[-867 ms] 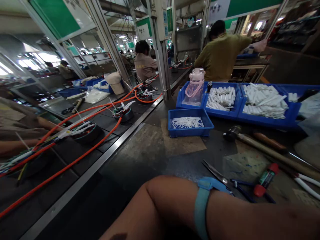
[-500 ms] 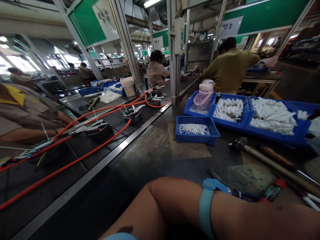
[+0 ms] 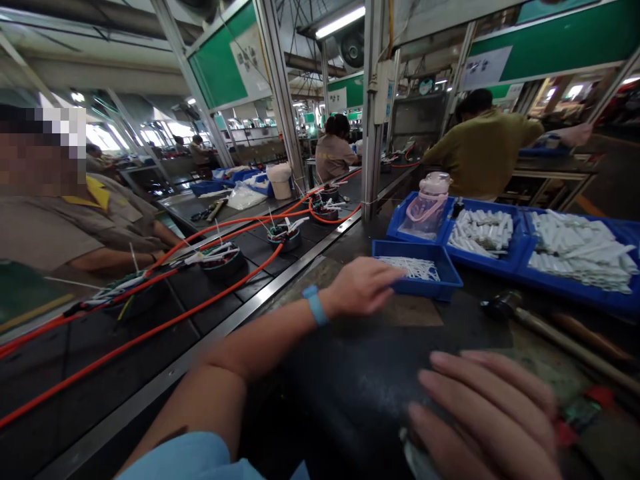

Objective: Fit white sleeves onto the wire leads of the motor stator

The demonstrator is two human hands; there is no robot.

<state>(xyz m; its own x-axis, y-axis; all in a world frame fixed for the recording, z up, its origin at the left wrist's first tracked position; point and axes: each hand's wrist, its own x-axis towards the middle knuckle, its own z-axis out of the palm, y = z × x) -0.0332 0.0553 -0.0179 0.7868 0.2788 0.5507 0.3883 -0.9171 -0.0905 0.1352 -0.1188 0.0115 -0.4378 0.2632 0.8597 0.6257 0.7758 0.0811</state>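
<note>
The left hand (image 3: 363, 288) is stretched out, fingers loosely spread and holding nothing, its fingertips just at the near wall of the small blue bin (image 3: 425, 288) of white ties. The right hand (image 3: 487, 417) is laid flat, fingers together, on the worktop (image 3: 350, 373).

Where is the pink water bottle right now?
In the head view, the pink water bottle stands right of centre in a blue bin, behind the small blue tray that the left hand reaches toward.
</note>
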